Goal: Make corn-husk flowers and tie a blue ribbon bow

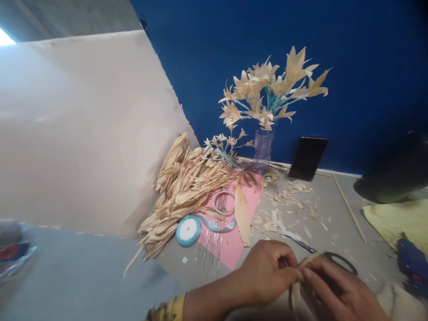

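Note:
My left hand (267, 269) and my right hand (334, 290) meet low in the head view, both pinched on a pale strip of dried husk (296, 292) that hangs between them. The fingers of each hand are closed on it. Black-handled scissors (329, 256) lie on the floor just behind my right hand. A pile of dried husk leaves (180, 187) rests to the left on and beside a pink sheet (234, 243). A roll of light blue ribbon (188, 230) lies at the sheet's edge.
A clear vase (263, 149) with husk flowers (270, 93) stands against the blue wall, a dark phone (307, 158) leaning beside it. Husk scraps (290, 196) litter the floor. A thin stick (349, 207), yellow paper (401, 218) and a blue glue gun (413, 263) lie right.

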The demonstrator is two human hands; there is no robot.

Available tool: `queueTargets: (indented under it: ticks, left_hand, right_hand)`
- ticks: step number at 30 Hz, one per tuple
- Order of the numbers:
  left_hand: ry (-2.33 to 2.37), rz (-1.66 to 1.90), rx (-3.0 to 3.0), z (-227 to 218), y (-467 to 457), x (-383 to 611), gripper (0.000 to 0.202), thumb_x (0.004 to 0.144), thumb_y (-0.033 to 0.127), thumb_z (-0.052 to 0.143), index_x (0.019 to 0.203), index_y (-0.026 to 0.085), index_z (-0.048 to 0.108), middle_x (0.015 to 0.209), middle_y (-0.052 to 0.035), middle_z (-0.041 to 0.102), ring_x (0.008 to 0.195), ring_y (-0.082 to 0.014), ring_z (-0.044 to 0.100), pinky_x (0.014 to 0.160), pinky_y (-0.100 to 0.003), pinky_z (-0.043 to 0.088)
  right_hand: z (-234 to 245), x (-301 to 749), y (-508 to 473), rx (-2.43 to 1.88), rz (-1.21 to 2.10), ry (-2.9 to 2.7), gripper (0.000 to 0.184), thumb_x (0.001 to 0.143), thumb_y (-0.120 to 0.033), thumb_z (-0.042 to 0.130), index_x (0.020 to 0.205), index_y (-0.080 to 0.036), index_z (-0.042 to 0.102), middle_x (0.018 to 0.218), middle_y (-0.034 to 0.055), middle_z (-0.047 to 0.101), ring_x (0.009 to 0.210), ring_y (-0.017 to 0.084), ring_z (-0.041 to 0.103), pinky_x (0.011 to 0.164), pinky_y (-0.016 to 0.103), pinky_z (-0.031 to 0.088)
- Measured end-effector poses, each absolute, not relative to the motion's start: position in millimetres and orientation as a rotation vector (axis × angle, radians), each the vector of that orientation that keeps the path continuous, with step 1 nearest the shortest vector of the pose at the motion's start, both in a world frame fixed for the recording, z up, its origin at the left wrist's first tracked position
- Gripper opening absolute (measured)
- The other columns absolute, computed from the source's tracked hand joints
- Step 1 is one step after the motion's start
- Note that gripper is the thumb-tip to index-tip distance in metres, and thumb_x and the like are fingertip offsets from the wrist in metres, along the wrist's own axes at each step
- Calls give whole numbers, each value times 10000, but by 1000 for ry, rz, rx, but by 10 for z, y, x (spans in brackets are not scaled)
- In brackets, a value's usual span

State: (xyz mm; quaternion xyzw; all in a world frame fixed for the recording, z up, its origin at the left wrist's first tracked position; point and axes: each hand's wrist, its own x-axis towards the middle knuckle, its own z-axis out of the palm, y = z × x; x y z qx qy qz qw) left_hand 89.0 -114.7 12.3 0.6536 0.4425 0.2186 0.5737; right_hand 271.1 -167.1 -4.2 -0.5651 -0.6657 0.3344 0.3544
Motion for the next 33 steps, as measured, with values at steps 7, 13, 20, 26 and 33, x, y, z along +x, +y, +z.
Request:
queueTargets:
  ticks: [7,13,20,26,33]
  left_hand:
    - [957,566,1132,37,-1071,877,245,703,377,688,623,174,575,566,-1,575,538,-134,503,568,-261,371]
    - [1006,588,1275,97,-1066,862,286,795,391,602,606,182,560,593,-19,587,607,-159,535,647,-283,397]
    - [1101,497,1602,96,-1195,938,309,890,328,469,610,199,460,621,18,492,662,-148,497,639,-262,344]
    - [1071,200,2012,288,-975,864,279,902,260,475,640,198,547,660,-1,609,661,-152,550,601,-251,332]
    - [1854,116,2346,394,143,1163,324,976,205,440,1036,154,754,959,-161,758,928,-258,706,799,-323,482]
  right_hand:
    - [-211,2707,-1653,-1548,1016,-1715,221,916,-368,547,861,-250,725,714,7,712,649,185,677,602,241,533]
    - [-203,2700,-1616,-1510,850,-1666,274,918,-360,527,839,-249,764,880,68,747,843,230,711,750,314,550]
    - [-211,2643,-1656,-1559,1014,-1467,301,827,-439,628,989,-216,749,752,34,753,661,213,704,609,280,562]
    - [-274,2662,-1641,-1576,881,-1643,251,914,-398,565,969,-228,741,736,22,743,653,197,695,622,268,559]
    - [-268,2671,-1644,-1562,702,-1736,256,944,-327,529,1088,-232,717,962,66,778,811,206,740,726,277,581]
